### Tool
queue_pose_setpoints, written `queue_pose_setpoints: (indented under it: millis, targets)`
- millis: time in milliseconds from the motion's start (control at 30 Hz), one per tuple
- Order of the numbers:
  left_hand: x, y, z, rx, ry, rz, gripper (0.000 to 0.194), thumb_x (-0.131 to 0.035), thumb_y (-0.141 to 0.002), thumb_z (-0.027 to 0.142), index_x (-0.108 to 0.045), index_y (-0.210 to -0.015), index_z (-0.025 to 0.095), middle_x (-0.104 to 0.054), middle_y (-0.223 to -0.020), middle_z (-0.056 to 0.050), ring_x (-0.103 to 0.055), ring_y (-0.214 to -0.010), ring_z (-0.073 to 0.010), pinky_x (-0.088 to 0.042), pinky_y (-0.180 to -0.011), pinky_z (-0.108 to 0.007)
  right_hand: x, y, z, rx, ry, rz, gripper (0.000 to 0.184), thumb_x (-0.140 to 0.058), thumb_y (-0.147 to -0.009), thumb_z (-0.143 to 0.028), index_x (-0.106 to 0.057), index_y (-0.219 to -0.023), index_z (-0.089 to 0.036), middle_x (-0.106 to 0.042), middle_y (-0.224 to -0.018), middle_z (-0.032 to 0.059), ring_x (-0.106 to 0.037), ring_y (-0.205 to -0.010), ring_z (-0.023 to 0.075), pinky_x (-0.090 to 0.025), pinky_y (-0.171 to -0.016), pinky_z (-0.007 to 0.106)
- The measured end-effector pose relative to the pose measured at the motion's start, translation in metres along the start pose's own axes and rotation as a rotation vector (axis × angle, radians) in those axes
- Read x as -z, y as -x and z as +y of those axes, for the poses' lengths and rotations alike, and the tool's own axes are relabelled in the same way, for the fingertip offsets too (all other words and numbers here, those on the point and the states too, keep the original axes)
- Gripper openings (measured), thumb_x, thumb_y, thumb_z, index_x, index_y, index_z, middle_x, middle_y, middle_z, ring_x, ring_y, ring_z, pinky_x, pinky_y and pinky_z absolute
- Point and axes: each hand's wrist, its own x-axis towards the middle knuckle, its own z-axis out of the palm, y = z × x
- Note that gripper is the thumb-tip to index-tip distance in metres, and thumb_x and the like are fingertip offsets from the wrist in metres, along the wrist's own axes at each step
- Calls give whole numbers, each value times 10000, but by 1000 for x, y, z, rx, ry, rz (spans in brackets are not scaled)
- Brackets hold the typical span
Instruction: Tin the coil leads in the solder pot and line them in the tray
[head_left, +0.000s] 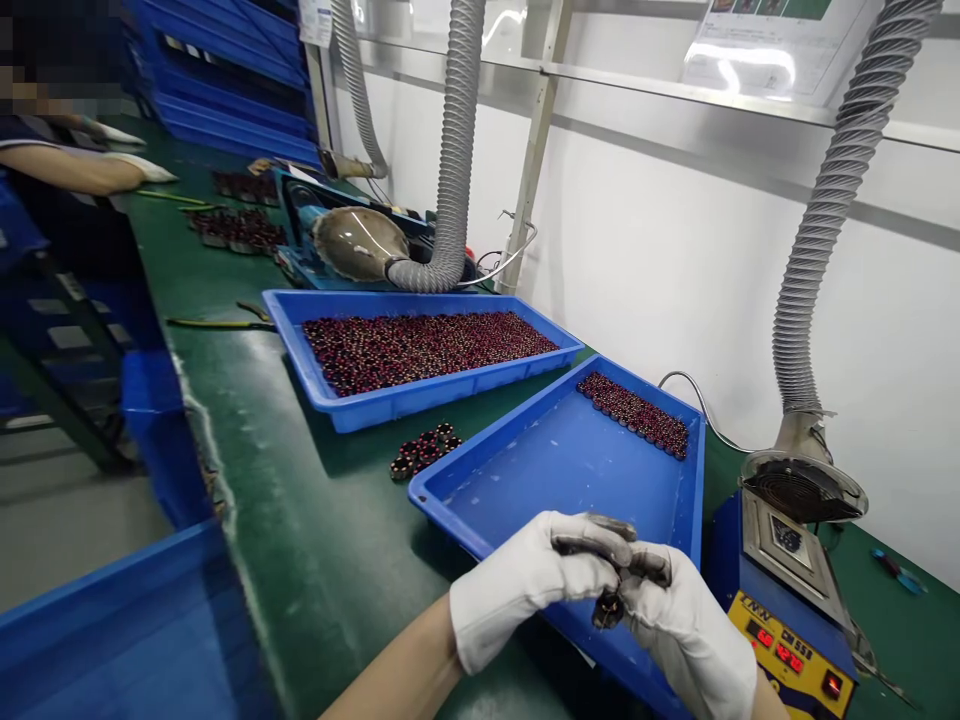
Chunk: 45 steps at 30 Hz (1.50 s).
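My left hand (536, 575) and my right hand (686, 620), both in white gloves with darkened fingertips, meet over the near side of a blue tray (540, 480). Their fingers are closed together around a small dark round part (607, 608), which peeks out below the fingertips. The gloves hide most of it. At the tray's far right end stand rows of small round parts with red and copper-coloured spots (637, 410). A loose cluster of similar parts (424, 450) lies on the green table just left of the tray.
A second blue tray (390, 408) is packed with such parts. To the right stands a blue and yellow heated pot (795, 640) with a red display, beneath an extraction hose (821, 230). Another hose (454, 150) hangs mid-table. A co-worker's gloved hand (146, 168) rests at the far left.
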Motion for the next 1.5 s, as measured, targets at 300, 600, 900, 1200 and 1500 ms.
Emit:
queue_pose_setpoints:
  millis: [300,600,900,1200,1500]
  targets:
    - [-9,0,-15,-37,296,136,73,-668,-496,189,-664,-558,151,-640,-651,-29,-569,-649,-152,-438,-630,-273,-13,3,17,-1,-57,243,383,-792,-472,-468,-675,-657,-154,-632,-595,48,-569,-581,162,-466,-609,292]
    - [17,-4,-18,-77,291,407,297,-652,-590,406,-610,-796,196,-653,-842,-31,-610,-799,-165,-459,-794,-320,-12,13,16,-12,-229,245,350,-826,-484,-356,-703,-728,-136,-676,-659,79,-592,-529,153,-477,-541,279]
    - [58,-13,-16,99,-621,372,449,-598,-639,370,-627,-1050,190,-698,-951,-92,-610,-927,-275,-436,-832,-370,11,-6,29,-33,-197,116,430,-843,-438,-338,-678,-793,-161,-660,-665,79,-589,-513,190,-471,-520,347]
    - [88,-19,-15,266,-1289,257,329,-489,-711,431,-689,-893,244,-715,-869,-124,-648,-800,-313,-449,-704,-402,20,-122,46,-4,540,356,119,-704,-523,-154,-612,-599,-162,-607,-573,-2,-565,-601,178,-441,-625,320]
    - [86,-14,-19,288,-1433,212,365,-379,-804,428,-632,-1006,260,-712,-861,-112,-648,-811,-317,-441,-674,-392,55,-238,82,90,973,728,242,-526,-823,-204,-559,-1055,-143,-534,-1172,101,-519,-1038,211,-393,-894,401]
